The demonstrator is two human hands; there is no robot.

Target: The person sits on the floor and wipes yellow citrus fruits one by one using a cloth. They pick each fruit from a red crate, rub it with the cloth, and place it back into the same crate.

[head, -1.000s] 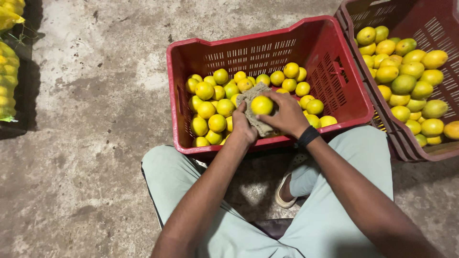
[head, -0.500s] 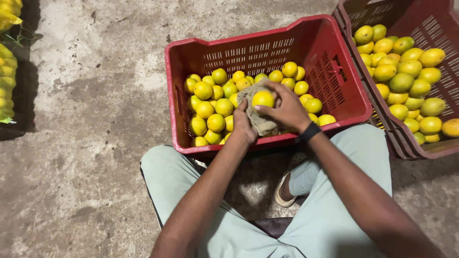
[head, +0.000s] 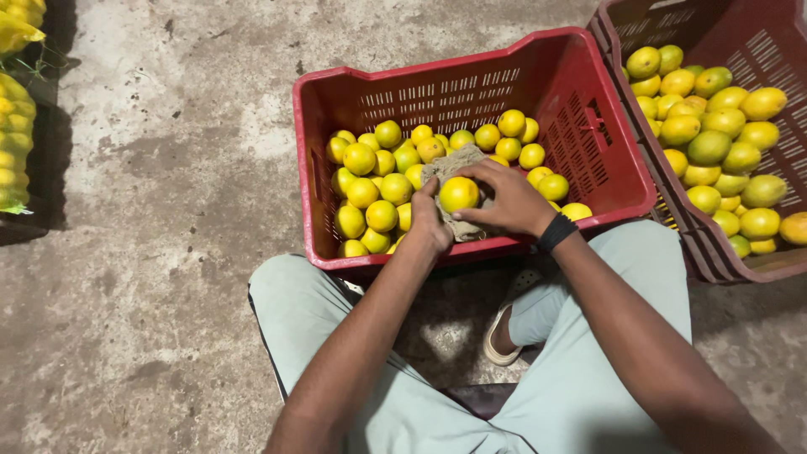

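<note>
- Fingers of the right hand curl over a yellow-green fruit, gripping it; the left hand clasps a coarse cloth against it, seemingly for wiping.
- The red crate, on the concrete floor at the knees, keeps its fruit in reach.
- A second crate is cropped at the floor's right edge.
- The cloth hides the left fingertips.
</note>
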